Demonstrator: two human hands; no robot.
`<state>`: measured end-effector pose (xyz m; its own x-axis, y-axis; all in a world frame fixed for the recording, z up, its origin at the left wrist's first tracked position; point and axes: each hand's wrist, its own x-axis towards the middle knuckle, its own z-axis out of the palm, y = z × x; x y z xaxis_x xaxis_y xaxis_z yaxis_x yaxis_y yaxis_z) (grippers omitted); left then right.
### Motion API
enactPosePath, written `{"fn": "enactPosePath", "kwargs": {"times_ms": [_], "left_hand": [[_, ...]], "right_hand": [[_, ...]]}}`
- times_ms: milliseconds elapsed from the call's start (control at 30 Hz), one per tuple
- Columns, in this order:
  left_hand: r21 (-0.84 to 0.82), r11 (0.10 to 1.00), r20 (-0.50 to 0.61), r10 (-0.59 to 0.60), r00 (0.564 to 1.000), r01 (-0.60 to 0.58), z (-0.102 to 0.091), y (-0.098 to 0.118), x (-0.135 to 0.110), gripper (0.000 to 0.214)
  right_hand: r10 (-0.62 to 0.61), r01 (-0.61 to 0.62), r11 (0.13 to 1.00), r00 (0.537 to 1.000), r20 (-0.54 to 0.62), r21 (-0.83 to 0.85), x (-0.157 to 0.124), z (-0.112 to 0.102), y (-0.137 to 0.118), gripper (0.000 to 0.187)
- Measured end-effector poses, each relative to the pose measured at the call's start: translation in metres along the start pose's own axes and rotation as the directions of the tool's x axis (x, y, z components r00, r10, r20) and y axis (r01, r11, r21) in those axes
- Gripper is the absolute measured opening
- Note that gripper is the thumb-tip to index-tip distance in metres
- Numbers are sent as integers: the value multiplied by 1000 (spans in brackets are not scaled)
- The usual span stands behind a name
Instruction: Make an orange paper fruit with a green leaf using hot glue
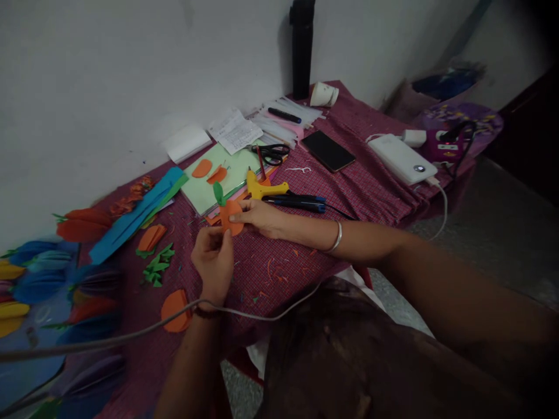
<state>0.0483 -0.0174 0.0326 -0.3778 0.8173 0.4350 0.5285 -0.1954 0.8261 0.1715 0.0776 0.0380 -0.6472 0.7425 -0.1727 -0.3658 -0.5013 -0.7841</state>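
Between my two hands is an orange paper pumpkin cutout (pixel 232 216) with a green paper leaf (pixel 218 193) at its top. My left hand (pixel 213 256) pinches its lower left edge. From the right, my right hand (pixel 261 219) grips the same cutout, thumb on its face. Just beyond my hands lies a yellow glue gun (pixel 266 187). Left of my left hand are green paper leaf pieces (pixel 158 265) and a stack of orange paper rounds (pixel 175 311). Another orange stack (pixel 151 238) lies farther up. Two orange pieces (pixel 202 168) rest on the pale green sheets (pixel 198 189).
Black scissors (pixel 273 154), a phone (pixel 328 150) and glue sticks (pixel 279 125) lie toward the wall. A white power bank (pixel 402 158) stands right, beside a purple power strip (pixel 444 145). Finished paper shapes (pixel 39 285) crowd the left. A cable (pixel 271 318) crosses my left wrist.
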Motion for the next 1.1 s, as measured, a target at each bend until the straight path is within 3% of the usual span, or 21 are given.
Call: {"fn": "enactPosePath", "kwargs": {"times_ms": [200, 400, 533, 600, 733, 800, 867, 900, 967, 1000, 1033, 1100], "left_hand": [[251, 934, 62, 246, 967, -254, -6, -3, -1, 5], [388, 873, 46, 303, 952, -297, -11, 1, 0, 15], [515, 816, 75, 263, 962, -263, -9, 3, -3, 17], [548, 790, 122, 249, 961, -274, -7, 5, -6, 16], [402, 853, 191, 276, 942, -332, -5, 12, -10, 7], [277, 932, 51, 227, 973, -232, -7, 14, -8, 7], [104, 993, -122, 75, 990, -63, -8, 12, -3, 13], [-6, 1000, -148, -23, 989, 22, -8, 10, 0, 18], [-211, 961, -5, -185, 983, 180, -7, 5, 5, 23], [-279, 924, 112, -241, 964, 263, -7, 4, 6, 20], [-311, 897, 156, -278, 948, 314, -7, 5, 6, 16], [-296, 919, 74, -248, 966, 259, -8, 11, 2, 15]], "right_hand": [[85, -86, 995, 996, 13, 51, -6, 5, -5, 21], [-45, 22, 965, 995, -84, -262, -4, 2, 7, 30], [19, 10, 973, 992, 126, -231, -9, 6, 12, 20], [-13, 50, 974, 986, 167, -219, -11, 7, 13, 19], [-100, 117, 941, 993, 70, -318, -8, 6, 12, 24], [-85, 89, 937, 996, 25, -338, -5, 3, 10, 26], [-40, 53, 931, 998, 42, -361, -3, 1, 9, 23], [-13, 40, 923, 997, 72, -382, -3, -1, 9, 19], [27, 42, 893, 989, 146, -448, -4, -4, 8, 10], [39, 55, 875, 982, 183, -481, -5, -5, 8, 7], [58, 63, 859, 974, 220, -508, -6, -8, 6, 4], [97, 77, 843, 951, 293, -532, -8, -12, 1, 3]]}}
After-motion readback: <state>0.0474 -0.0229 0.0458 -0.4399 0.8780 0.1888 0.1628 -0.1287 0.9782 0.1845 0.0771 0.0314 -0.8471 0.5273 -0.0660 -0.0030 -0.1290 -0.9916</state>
